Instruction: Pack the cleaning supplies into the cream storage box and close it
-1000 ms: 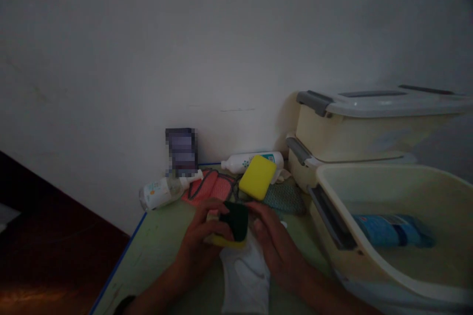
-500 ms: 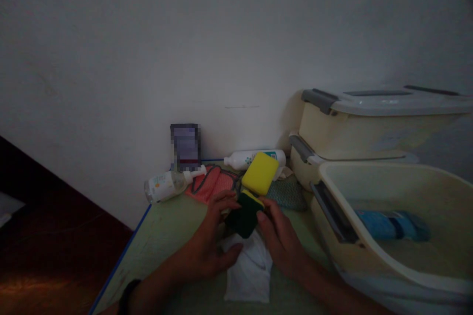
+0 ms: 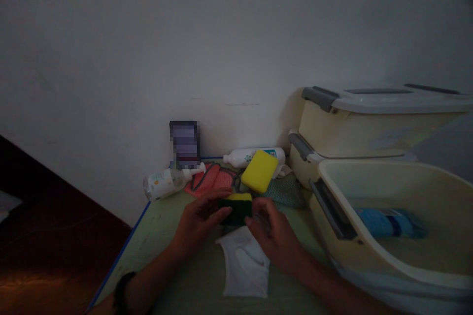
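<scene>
Both hands hold a scouring sponge, dark green below with a yellow top edge, just above the green table. My left hand grips its left end with curled fingers. My right hand holds its right end between thumb and fingers. A white folded cloth lies on the table under and between my hands. Behind the sponge, a plain yellow sponge rests tilted on a red cloth and a teal cloth.
Two white bottles lie near the wall, one at the left, one further back. Cream lidded bins stack at the right. An open cream tub in front holds a blue pack. The table's blue edge runs left.
The sponge has turned from tilted dark face up to level, with its yellow edge on top. Both hands shifted slightly back on it. The white cloth now lies more exposed.
</scene>
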